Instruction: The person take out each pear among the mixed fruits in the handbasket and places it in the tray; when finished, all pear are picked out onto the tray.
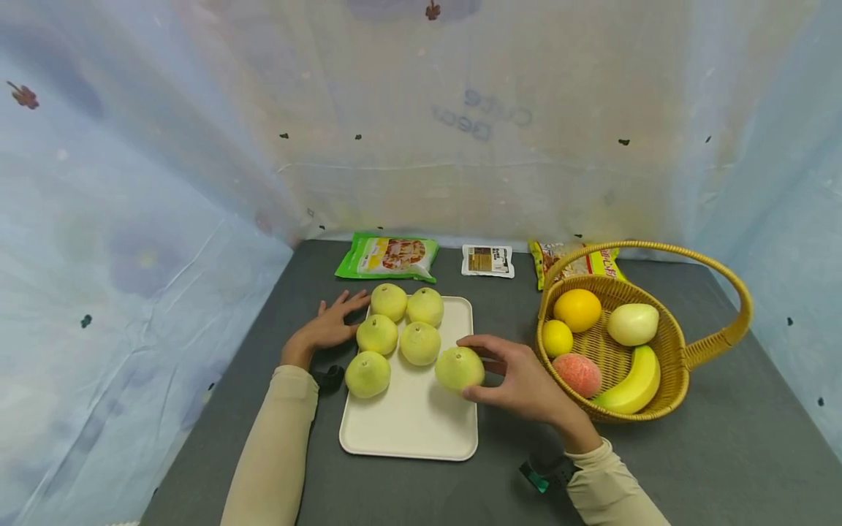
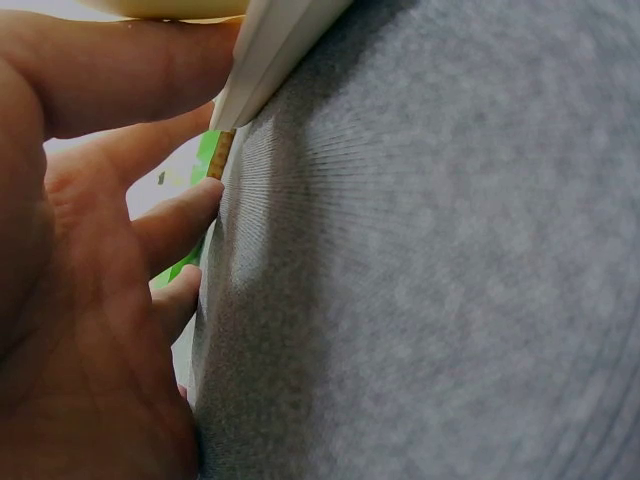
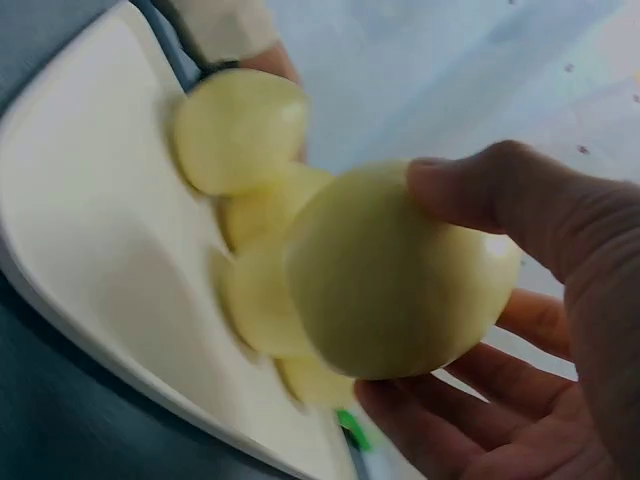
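In the head view my right hand (image 1: 520,376) grips a round yellow-green fruit (image 1: 460,369) over the right side of a white tray (image 1: 408,435). The right wrist view shows the thumb on one side of this fruit (image 3: 400,275) and fingers on the other, with the tray surface (image 3: 90,190) beyond it. Several matching fruits (image 1: 368,374) sit on the left and back of the tray. My left hand (image 1: 329,325) lies at the tray's left edge with its fingers spread. Up close, the left wrist view has those fingers (image 2: 180,225) stretched along the tray rim (image 2: 265,65).
Right of the tray stands a wicker basket (image 1: 677,380) with a tall handle, holding a banana (image 1: 633,383) and several other fruits. Along the back lie a green food packet (image 1: 391,257), a small white pouch (image 1: 487,261) and a yellow packet (image 1: 608,264), partly behind the basket handle.
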A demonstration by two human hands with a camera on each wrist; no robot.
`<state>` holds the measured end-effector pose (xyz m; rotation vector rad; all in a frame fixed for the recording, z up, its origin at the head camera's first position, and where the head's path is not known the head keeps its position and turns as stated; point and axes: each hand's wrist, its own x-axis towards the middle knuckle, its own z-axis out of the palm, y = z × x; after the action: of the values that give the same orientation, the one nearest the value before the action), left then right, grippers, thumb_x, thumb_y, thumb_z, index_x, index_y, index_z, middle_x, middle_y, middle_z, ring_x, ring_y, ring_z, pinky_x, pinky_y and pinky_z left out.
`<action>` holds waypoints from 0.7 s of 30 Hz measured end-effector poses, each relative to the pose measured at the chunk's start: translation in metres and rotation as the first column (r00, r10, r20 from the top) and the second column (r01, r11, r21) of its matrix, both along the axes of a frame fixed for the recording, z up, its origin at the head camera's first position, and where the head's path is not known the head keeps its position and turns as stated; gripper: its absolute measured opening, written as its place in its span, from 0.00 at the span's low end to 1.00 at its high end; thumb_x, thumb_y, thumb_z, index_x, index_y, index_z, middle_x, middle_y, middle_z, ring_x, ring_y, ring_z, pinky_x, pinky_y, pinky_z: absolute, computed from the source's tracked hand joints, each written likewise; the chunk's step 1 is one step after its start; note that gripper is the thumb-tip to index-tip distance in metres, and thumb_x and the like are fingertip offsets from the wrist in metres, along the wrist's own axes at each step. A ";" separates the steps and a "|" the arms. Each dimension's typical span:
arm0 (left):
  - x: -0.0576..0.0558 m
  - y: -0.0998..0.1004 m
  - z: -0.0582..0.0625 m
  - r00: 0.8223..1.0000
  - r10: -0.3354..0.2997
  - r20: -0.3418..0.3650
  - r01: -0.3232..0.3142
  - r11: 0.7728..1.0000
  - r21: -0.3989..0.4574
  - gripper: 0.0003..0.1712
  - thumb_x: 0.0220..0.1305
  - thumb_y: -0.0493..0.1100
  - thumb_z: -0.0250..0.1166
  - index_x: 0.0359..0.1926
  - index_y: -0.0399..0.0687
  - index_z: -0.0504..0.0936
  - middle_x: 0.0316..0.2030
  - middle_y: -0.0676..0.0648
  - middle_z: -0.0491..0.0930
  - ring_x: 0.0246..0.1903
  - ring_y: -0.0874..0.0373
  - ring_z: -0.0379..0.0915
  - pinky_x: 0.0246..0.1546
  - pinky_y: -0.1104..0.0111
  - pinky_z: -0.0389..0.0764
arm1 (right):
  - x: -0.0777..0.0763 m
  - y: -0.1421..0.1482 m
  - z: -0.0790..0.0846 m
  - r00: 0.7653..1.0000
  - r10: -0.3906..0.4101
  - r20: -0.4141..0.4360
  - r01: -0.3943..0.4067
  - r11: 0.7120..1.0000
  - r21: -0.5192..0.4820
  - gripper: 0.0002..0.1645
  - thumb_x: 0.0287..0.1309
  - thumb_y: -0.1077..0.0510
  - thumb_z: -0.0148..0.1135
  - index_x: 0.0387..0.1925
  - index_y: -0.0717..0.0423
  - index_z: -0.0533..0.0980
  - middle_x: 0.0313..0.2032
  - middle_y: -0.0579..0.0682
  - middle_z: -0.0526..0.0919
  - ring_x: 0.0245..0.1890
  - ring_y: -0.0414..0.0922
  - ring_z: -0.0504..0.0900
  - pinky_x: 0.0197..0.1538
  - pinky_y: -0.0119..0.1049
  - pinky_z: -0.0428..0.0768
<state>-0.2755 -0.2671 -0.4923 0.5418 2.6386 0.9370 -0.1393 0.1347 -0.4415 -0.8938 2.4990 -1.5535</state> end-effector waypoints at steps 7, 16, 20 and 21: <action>0.001 0.001 0.001 1.000 0.004 0.000 -0.004 1.000 -0.008 0.40 0.81 0.47 0.60 0.87 0.48 0.61 0.89 0.40 0.49 0.88 0.32 0.29 0.79 0.26 0.21 | 0.001 -0.035 -0.027 0.997 0.028 0.076 -0.022 0.997 -0.076 0.41 0.54 0.58 0.87 0.69 0.56 0.79 0.65 0.54 0.85 0.63 0.54 0.88 0.65 0.39 0.87; 0.002 0.000 0.003 1.000 0.003 -0.005 -0.003 1.000 -0.008 0.39 0.82 0.48 0.61 0.87 0.49 0.61 0.89 0.40 0.48 0.88 0.32 0.29 0.79 0.25 0.21 | 0.002 -0.066 -0.047 0.998 -0.063 0.000 0.063 0.997 -0.038 0.41 0.51 0.58 0.89 0.67 0.52 0.80 0.63 0.50 0.83 0.64 0.50 0.85 0.63 0.38 0.87; 0.002 0.001 0.003 1.000 0.002 -0.006 -0.002 1.000 -0.004 0.39 0.82 0.48 0.61 0.87 0.49 0.61 0.89 0.40 0.49 0.88 0.32 0.29 0.79 0.25 0.21 | 0.001 -0.072 -0.048 0.988 -0.098 -0.121 0.098 0.995 -0.007 0.41 0.52 0.57 0.90 0.67 0.51 0.80 0.61 0.50 0.82 0.61 0.48 0.85 0.60 0.37 0.89; 0.002 0.001 0.003 1.000 0.002 -0.005 -0.002 1.000 -0.003 0.39 0.82 0.48 0.61 0.87 0.49 0.61 0.89 0.40 0.49 0.88 0.32 0.29 0.79 0.25 0.21 | 0.000 -0.073 -0.049 0.985 -0.102 -0.136 0.102 0.995 -0.006 0.41 0.52 0.57 0.90 0.67 0.52 0.81 0.60 0.50 0.81 0.61 0.48 0.85 0.59 0.37 0.89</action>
<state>-0.2732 -0.2663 -0.4889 0.5417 2.6452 0.9328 -0.1390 0.0612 -0.4901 -0.9153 2.6792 -1.5707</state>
